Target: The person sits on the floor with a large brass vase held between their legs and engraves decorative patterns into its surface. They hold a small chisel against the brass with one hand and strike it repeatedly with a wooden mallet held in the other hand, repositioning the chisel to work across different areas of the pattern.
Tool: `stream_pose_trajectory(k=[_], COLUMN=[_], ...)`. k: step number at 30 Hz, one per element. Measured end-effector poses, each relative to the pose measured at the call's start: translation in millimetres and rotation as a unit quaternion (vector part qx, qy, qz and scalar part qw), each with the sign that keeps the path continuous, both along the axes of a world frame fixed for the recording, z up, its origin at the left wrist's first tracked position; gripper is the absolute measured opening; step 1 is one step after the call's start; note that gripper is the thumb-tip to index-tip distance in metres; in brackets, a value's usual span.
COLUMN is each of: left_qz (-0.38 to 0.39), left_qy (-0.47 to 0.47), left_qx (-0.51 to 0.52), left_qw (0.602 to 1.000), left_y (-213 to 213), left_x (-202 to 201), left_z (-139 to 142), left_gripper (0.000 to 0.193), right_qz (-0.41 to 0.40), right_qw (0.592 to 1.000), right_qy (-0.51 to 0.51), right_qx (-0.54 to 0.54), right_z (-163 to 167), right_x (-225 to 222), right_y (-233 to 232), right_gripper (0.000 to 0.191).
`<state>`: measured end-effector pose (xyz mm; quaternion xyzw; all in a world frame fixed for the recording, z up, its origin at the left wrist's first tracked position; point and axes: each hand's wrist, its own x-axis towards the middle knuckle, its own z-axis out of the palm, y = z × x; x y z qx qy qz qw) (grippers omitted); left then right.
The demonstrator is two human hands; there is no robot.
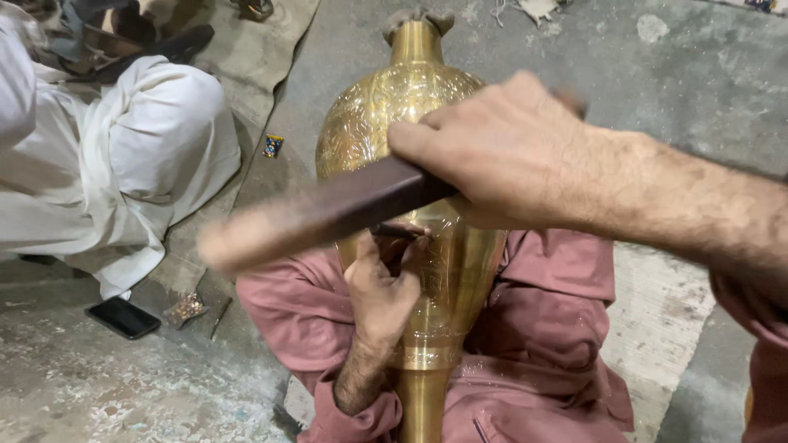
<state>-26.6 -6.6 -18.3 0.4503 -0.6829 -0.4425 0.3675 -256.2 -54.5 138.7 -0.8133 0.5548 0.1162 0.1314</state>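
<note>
On the lap, between knees in pink-red trousers [542,328] — a tall brass vase [427,164], lying lengthwise, narrow neck pointing away toward the grey concrete floor [698,82], foot end near the bottom of the view. Fine engraved pattern over the shoulder; smoother, shinier metal lower down the belly.

Left hand [382,295] pressed against the vase's belly, fingers pinched narrow round a small dark chisel [394,232], tip seemingly set against the brass, though hard to tell for certain. Right hand [501,152] closed tight on a dark wooden stick [328,212], raised just above the chisel head, far end blurred with motion.

Off to the left, another person in white clothes [123,156] seated on a cloth mat, a black phone [123,317] flat on the floor nearby, a small blue packet [273,145] lying at the mat's edge.

Risks, as judged from here: a glancing blow off the small chisel head and onto the knuckles of the left hand, so near beneath the stick. A slip of the chisel tip across polished metal — a stray scratch through the pattern. Too heavy a strike on thin brass, likely a dent. Only thighs as support for the vase, so a roll under the blow quite possible.
</note>
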Motion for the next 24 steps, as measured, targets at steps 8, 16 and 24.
stream_pose_trajectory(k=[8, 16, 24], left_qz=[-0.036, -0.075, -0.179], left_qy=[-0.007, -0.060, -0.091], left_qx=[-0.009, -0.027, -0.015], left_qw=[0.999, 0.995, 0.980], left_y=[-12, -25, -42], left_x=[-7, -10, -11], left_z=[7, 16, 20], left_gripper=[0.023, 0.018, 0.019], right_qz=[-0.011, -0.045, -0.088], right_qw=[0.999, 0.998, 0.989], right_qy=[0.039, -0.023, -0.084], right_qx=[-0.009, -0.044, -0.089], right_z=[-8, -25, -53], right_x=[-11, -26, -55], right_y=[-4, 1, 16], right_gripper=[0.017, 0.026, 0.032])
